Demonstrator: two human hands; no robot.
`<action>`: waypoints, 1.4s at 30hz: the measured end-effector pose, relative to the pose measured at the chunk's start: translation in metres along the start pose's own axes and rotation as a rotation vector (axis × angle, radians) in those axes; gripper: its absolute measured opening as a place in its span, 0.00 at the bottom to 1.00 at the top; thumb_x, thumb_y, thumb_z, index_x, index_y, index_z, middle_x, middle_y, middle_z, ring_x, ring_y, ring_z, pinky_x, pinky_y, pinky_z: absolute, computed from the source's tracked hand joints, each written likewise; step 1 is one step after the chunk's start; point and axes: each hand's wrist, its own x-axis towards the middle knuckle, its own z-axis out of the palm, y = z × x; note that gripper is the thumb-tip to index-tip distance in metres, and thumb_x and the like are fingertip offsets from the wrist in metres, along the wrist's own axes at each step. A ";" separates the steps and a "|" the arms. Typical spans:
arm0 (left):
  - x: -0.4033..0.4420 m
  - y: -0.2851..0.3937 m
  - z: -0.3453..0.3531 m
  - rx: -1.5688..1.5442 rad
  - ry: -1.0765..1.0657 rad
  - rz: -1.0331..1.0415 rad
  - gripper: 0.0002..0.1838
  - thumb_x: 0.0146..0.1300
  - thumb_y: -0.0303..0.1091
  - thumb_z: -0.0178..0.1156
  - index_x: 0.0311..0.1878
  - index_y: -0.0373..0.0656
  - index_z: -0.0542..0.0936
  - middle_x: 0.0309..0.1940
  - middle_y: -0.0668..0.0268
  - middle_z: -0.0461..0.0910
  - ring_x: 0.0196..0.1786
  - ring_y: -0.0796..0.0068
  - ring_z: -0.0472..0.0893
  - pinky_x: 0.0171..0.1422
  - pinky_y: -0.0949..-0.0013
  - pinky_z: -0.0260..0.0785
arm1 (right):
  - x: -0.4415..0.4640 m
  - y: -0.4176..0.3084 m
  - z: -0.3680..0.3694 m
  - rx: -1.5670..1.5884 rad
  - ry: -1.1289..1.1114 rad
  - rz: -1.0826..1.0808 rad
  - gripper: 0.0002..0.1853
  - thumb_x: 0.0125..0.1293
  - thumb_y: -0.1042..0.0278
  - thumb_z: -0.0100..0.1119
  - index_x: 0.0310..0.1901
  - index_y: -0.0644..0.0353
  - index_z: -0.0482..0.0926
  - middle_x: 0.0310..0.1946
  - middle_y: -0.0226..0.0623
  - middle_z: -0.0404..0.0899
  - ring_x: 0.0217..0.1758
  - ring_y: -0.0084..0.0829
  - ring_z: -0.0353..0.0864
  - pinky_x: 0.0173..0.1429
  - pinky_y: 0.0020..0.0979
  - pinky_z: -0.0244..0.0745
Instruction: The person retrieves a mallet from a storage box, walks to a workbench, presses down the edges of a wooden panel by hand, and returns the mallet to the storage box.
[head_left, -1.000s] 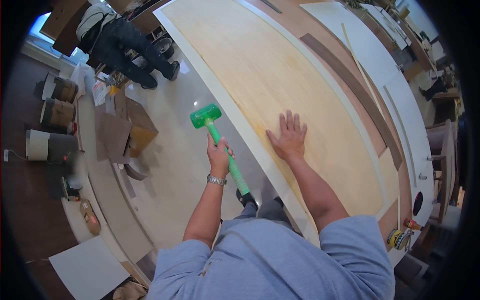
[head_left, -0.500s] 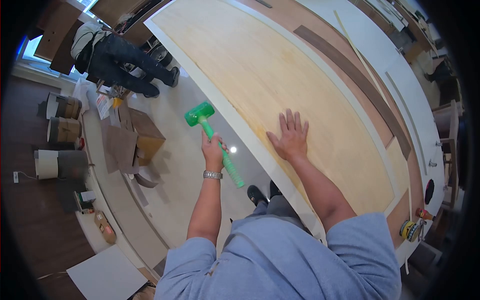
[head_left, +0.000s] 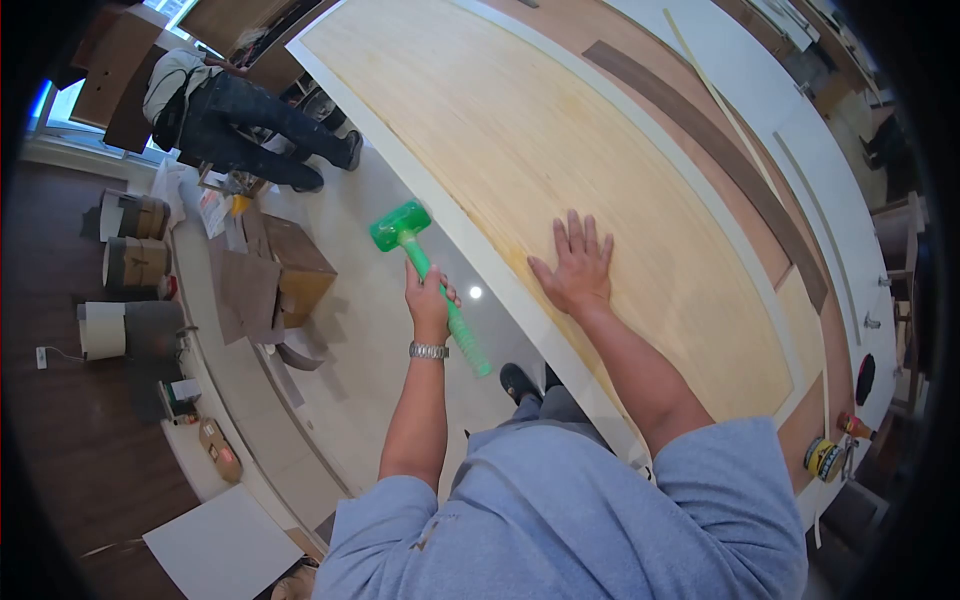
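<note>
My left hand (head_left: pixel 430 302) is wrapped round the handle of a green mallet (head_left: pixel 400 226), beside the long edge of a large panel. The mallet's head points up and away, and its ribbed grip extends below my fist. A metal-banded watch is on my left wrist. My right hand (head_left: pixel 577 268) lies flat on the pale wood panel (head_left: pixel 640 210), palm down with fingers apart. White strips border this panel on its long sides.
Another person (head_left: pixel 240 115) bends over at the upper left. Cardboard boxes (head_left: pixel 295 255) stand on the floor at left. A dark curved strip (head_left: pixel 700 150) lies beyond the panel. A yellow-labelled can (head_left: pixel 823 458) sits at the right, near a white sheet (head_left: pixel 222 545) at lower left's opposite side.
The view has shifted, so the surroundings appear displaced. My left hand and the mallet have moved slightly left relative to the panel's edge. My right hand stays flat on the panel.
</note>
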 end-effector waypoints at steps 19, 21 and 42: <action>-0.070 -0.039 -0.001 -0.142 0.058 -0.130 0.26 0.73 0.30 0.48 0.72 0.57 0.60 0.28 0.69 0.69 0.21 0.80 0.70 0.22 0.73 0.69 | -0.003 -0.001 0.003 0.009 0.027 -0.037 0.43 0.71 0.32 0.40 0.78 0.54 0.53 0.81 0.40 0.43 0.84 0.46 0.35 0.81 0.60 0.27; -0.059 -0.041 0.009 -0.239 0.093 -0.129 0.25 0.73 0.31 0.49 0.72 0.56 0.61 0.28 0.69 0.69 0.21 0.80 0.70 0.22 0.72 0.70 | -0.006 -0.001 0.007 -0.017 0.034 -0.044 0.43 0.71 0.32 0.40 0.78 0.54 0.53 0.81 0.40 0.43 0.84 0.46 0.34 0.81 0.60 0.28; 0.075 0.028 -0.023 -0.274 0.098 -0.041 0.37 0.70 0.30 0.51 0.80 0.57 0.49 0.26 0.69 0.70 0.20 0.79 0.72 0.20 0.70 0.72 | 0.166 -0.126 0.015 -0.068 0.061 0.085 0.42 0.72 0.32 0.37 0.79 0.52 0.52 0.81 0.41 0.44 0.84 0.46 0.38 0.80 0.62 0.31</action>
